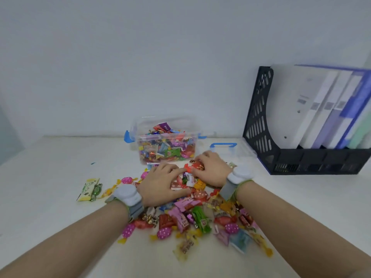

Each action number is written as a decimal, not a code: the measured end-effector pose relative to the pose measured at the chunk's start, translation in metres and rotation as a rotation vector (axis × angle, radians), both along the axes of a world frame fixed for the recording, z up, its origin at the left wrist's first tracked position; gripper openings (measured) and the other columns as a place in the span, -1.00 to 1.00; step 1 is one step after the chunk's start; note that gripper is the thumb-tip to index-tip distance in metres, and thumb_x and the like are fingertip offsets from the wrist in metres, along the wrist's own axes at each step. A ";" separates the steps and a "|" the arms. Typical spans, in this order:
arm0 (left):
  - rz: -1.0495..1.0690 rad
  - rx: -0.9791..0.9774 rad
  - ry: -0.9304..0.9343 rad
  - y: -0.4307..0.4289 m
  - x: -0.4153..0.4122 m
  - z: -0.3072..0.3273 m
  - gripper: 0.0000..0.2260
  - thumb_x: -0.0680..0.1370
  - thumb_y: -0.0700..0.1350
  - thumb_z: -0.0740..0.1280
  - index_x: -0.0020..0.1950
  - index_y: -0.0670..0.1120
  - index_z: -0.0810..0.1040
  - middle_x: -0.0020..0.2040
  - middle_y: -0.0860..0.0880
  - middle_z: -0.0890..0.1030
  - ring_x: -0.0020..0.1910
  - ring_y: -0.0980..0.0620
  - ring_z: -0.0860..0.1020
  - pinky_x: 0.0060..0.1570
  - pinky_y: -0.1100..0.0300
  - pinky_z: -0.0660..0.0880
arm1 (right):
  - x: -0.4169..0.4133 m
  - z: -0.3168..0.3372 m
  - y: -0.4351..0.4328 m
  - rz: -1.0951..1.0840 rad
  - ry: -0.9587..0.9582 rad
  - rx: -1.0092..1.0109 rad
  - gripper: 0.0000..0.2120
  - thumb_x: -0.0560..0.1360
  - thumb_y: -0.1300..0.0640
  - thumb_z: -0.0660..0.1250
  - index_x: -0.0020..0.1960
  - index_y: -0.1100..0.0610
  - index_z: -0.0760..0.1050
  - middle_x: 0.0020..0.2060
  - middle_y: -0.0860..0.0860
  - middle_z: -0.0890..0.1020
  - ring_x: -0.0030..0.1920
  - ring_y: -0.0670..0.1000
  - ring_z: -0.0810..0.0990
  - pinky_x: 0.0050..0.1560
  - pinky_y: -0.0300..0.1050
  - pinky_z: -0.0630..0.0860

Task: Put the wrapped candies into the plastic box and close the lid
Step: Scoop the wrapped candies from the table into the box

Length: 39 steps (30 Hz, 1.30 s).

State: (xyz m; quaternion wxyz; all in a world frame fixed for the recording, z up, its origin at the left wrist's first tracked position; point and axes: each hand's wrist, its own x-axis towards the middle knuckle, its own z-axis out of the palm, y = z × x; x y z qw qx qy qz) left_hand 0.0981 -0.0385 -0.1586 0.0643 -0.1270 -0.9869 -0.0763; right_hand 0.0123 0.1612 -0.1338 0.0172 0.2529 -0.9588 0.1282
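Two hands work one pile: the left hand (160, 184) and right hand (210, 169), fingers curled, grip a clump of candies (186, 182) between them. Dozens more litter the table (50, 177). One open box (140, 149), part-filled, stands just behind, its one lid (223, 145) alongside.

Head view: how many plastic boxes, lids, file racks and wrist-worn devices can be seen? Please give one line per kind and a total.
Clear plastic box with blue latches: 1
Clear plastic lid with blue handle: 1
Black perforated plastic file rack: 1
White wrist-worn devices on grey straps: 2
Total: 5
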 end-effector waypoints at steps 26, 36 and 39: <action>0.047 0.475 0.389 -0.005 -0.017 0.026 -0.94 0.65 -0.04 0.19 0.10 0.02 0.39 -0.04 0.08 0.42 -0.17 0.16 0.42 -0.15 0.22 0.36 | -0.008 0.011 -0.041 -0.150 0.242 -0.521 -0.63 0.53 -0.27 0.11 -0.28 -0.04 0.39 -0.36 -0.05 0.57 -0.27 0.01 0.55 -0.30 -0.12 0.35; 0.221 0.861 0.711 -0.010 -0.071 0.136 -0.91 0.62 -0.11 0.22 0.09 -0.09 0.40 -0.08 -0.06 0.53 -0.24 0.02 0.54 -0.16 0.18 0.41 | -0.031 0.113 -0.110 -0.106 0.321 -1.193 -0.59 0.50 -0.18 0.23 -0.42 0.00 0.33 -0.53 -0.14 0.45 -0.45 -0.17 0.41 -0.40 -0.38 0.31; 0.367 0.870 0.521 -0.028 -0.101 0.144 -0.88 0.60 -0.13 0.21 0.09 -0.15 0.41 -0.15 -0.06 0.58 -0.18 -0.10 0.60 -0.10 0.05 0.50 | -0.067 0.126 -0.127 -0.273 0.244 -1.309 -0.56 0.51 -0.14 0.22 -0.46 0.05 0.26 -0.58 -0.08 0.37 -0.48 -0.14 0.36 -0.44 -0.34 0.30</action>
